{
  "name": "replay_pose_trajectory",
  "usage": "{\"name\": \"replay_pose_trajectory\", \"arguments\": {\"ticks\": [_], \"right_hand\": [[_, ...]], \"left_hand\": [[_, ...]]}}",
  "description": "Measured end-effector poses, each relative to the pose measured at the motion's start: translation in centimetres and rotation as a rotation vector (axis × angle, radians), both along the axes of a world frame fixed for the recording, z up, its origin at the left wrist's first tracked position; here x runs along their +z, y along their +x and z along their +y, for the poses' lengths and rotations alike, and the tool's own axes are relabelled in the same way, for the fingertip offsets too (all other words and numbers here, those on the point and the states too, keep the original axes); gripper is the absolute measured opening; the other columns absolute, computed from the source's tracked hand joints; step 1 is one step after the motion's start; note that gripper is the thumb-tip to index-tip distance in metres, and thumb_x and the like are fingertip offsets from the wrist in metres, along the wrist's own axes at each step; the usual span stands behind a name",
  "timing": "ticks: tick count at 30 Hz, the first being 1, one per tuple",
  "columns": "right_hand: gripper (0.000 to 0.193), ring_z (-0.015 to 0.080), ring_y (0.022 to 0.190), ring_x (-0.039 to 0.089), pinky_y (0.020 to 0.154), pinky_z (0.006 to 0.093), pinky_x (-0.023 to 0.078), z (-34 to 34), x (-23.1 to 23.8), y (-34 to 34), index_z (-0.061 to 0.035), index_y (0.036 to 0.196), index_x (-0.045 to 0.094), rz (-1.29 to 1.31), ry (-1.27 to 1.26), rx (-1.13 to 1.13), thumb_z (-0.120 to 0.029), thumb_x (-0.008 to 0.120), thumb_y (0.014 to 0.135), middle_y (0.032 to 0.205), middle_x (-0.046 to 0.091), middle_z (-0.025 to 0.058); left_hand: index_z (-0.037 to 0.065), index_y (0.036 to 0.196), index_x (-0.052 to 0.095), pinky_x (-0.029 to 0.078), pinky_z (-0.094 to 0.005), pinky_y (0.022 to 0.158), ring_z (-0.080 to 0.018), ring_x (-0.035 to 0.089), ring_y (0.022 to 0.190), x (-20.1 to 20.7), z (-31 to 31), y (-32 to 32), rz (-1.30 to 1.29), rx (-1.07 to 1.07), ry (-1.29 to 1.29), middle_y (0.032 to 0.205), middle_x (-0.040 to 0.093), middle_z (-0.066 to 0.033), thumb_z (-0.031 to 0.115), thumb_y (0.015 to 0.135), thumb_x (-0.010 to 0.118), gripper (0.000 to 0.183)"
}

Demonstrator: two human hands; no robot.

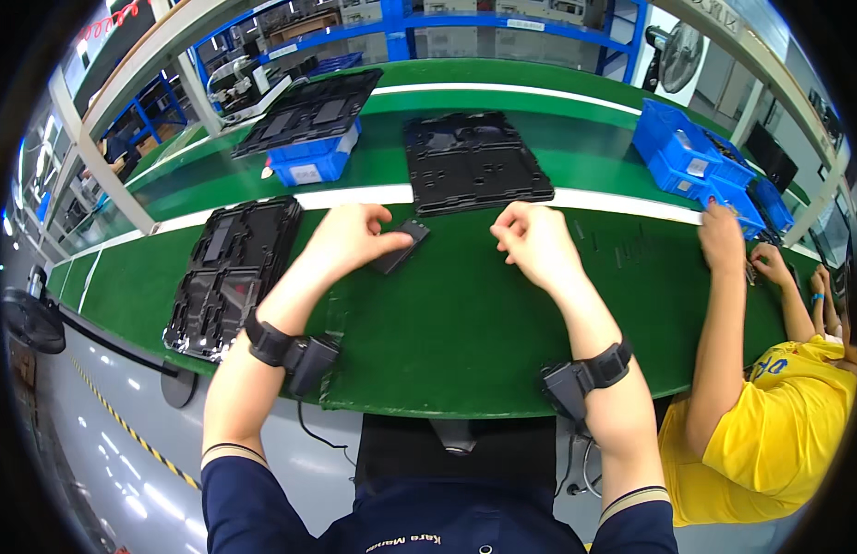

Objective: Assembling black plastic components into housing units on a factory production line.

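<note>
My left hand [353, 242] is closed at a small dark rectangular block [408, 246], its thumb pressed on the block's near-left side. The block lies tilted just above or on the green table; which of the two I cannot tell. To the right, my right hand [542, 245] hovers over the table with thumb and fingertips pinched together. Anything between those fingertips is too small to make out. Several thin dark strips [619, 254] lie on the table right of that hand. Beyond both hands sits a black moulded tray [474, 166].
Another black tray [227, 277] stands at the left. Behind it, a further black tray [317, 113] rests on a blue bin [316, 159]. Blue bins [691, 152] are at the far right. A co-worker in a yellow shirt [770, 434] reaches toward them, a hand [721, 235] near the bins.
</note>
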State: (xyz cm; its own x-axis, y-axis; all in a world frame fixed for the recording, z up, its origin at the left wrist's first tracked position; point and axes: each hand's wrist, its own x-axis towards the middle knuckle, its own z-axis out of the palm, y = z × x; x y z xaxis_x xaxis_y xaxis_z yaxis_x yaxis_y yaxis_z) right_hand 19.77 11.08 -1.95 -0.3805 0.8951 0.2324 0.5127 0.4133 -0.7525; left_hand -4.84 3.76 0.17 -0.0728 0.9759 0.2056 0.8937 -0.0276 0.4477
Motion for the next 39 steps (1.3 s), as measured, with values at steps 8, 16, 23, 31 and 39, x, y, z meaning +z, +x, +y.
{"name": "replay_pose_trajectory", "arguments": {"ticks": [8, 16, 23, 31, 39], "right_hand": [[0.007, 0.0261, 0.066, 0.063, 0.061, 0.0352, 0.049, -3.3, 0.5, -1.5, -0.008, 0.078, 0.063, -0.167, 0.194, 0.347, -0.014, 0.062, 0.074, 0.069, 0.063, 0.0106], [0.004, 0.0332, 0.07, 0.06, 0.061, 0.042, 0.048, -0.5, -0.6, -0.7, -0.0039, 0.074, 0.057, -0.239, 0.445, -0.032, -0.007, 0.059, 0.073, 0.073, 0.061, 0.0141], [0.006, 0.0274, 0.075, 0.063, 0.06, 0.0365, 0.052, -0.2, -0.8, -0.9, -0.0019, 0.079, 0.057, -0.424, 0.506, -0.208, -0.006, 0.053, 0.078, 0.075, 0.061, 0.0132], [0.006, 0.0183, 0.067, 0.066, 0.056, 0.0276, 0.052, -0.1, -1.3, -3.6, -0.0096, 0.071, 0.064, -0.807, 0.508, -0.373, -0.008, 0.059, 0.073, 0.069, 0.065, 0.0059], [0.025, 0.014, 0.071, 0.063, 0.07, 0.0253, 0.05, -0.2, 1.1, -0.4, -0.0031, 0.086, 0.067, 0.097, 0.087, 0.07, 0.007, 0.063, 0.064, 0.077, 0.065, 0.0079]], "left_hand": [[0.004, 0.094, 0.064, 0.048, -0.0328, 0.066, -0.023, 0.062, 0.074, -1.3, 0.5, 0.7, 0.072, 0.088, -0.075, 0.079, 0.062, -0.0106, 0.037, 0.055, 0.079, 0.053], [0.001, 0.087, 0.061, 0.043, -0.0252, 0.056, -0.0121, 0.054, 0.06, -0.8, 0.5, 1.7, -0.101, 0.124, -0.118, 0.066, 0.058, -0.0034, 0.029, 0.058, 0.079, 0.044], [0.007, 0.087, 0.062, 0.043, -0.0183, 0.053, -0.0038, 0.057, 0.063, -0.9, -0.2, 0.1, -0.906, 0.03, -0.199, 0.074, 0.062, 0.002, 0.022, 0.08, 0.066, 0.018], [0.008, 0.101, 0.059, 0.05, -0.0218, 0.064, -0.0065, 0.061, 0.079, -0.5, -0.4, 1.1, -1.186, -0.118, -0.18, 0.092, 0.063, 0.0001, 0.019, 0.083, 0.062, 0.021], [0.002, 0.1, 0.065, 0.034, -0.0142, 0.055, -0.0005, 0.052, 0.066, -0.4, -0.9, 3.4, -0.986, -0.191, -0.188, 0.082, 0.064, 0.0024, 0.019, 0.077, 0.069, 0.029]]}}
